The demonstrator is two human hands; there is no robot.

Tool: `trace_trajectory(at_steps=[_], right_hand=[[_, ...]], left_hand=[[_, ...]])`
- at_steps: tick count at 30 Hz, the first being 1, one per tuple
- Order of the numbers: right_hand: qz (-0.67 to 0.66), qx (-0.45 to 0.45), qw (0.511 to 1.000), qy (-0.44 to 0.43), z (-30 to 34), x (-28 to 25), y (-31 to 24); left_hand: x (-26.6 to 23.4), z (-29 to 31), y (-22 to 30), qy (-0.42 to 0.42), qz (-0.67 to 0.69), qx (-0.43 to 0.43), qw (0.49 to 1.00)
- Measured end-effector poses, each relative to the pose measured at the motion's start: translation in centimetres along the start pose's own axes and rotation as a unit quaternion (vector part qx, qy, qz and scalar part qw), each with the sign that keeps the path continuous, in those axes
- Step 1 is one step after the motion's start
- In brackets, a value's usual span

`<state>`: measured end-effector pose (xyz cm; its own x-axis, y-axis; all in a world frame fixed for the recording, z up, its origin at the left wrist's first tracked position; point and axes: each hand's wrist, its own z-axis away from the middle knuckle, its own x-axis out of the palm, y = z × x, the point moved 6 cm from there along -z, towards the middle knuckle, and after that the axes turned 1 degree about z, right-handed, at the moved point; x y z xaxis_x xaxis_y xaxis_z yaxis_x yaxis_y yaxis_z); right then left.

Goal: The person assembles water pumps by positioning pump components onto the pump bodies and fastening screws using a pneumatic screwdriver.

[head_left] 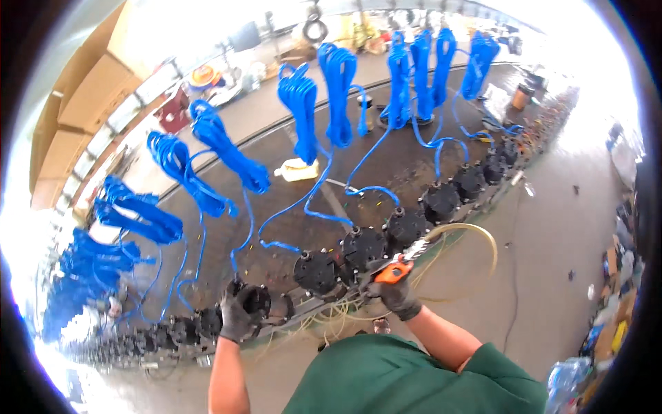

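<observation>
My left hand [236, 316], in a dark grey glove, is closed around the side of a black round housing [256, 301] at the near edge of the bench. This housing is tipped, unlike the flat ones beside it. A blue cable [233, 261] runs up from near my left fingers to a tied bundle. In my right gloved hand [398, 298] is an orange air gun [394, 271], its spring-sleeved end joined to a pale hose [491, 248]. The air gun is above the row, close to another black housing [363, 248]. Its tip is hard to make out.
Several black housings line the bench's near edge, each with a blue cable. Tied blue cable bundles [298, 110] stand across the dark bench [276, 207]. A yellowish bottle [298, 170] lies among them. Thin pale tubes [338, 314] hang below the edge. Cardboard boxes [96, 93] are at far left.
</observation>
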<state>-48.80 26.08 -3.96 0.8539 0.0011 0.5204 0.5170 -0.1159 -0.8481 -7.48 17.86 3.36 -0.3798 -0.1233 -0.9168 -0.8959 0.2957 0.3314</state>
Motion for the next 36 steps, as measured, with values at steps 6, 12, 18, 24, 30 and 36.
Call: trace_trajectory(at_steps=[6, 12, 18, 24, 30, 36], right_hand=[[0.012, -0.065, 0.987, 0.145, 0.5, -4.0, -6.5], [0.021, -0.052, 0.995, 0.085, -0.2, -7.7, -9.1], [-0.031, -0.049, 0.996, 0.07, -1.6, -9.2, -8.2], [0.025, -0.046, 0.998, 0.031, -4.0, -4.1, -9.8], [0.064, -0.001, 0.997, -0.037, -5.7, 3.4, -10.6], [0.044, -0.013, 0.996, -0.082, -7.1, 6.9, -7.8]], left_hand=[[0.0, -0.2, 0.9, -0.023, -0.04, -0.01, 0.999], [-0.3, 1.9, 3.1, 0.047, -0.07, -0.104, 0.991], [5.2, 3.9, 11.9, -0.039, -0.026, 0.069, 0.997], [21.4, 5.3, 22.2, -0.255, -0.175, 0.43, 0.848], [29.0, 0.5, 24.2, -0.244, -0.193, 0.444, 0.84], [29.2, -0.2, 22.7, -0.239, -0.146, 0.445, 0.851]])
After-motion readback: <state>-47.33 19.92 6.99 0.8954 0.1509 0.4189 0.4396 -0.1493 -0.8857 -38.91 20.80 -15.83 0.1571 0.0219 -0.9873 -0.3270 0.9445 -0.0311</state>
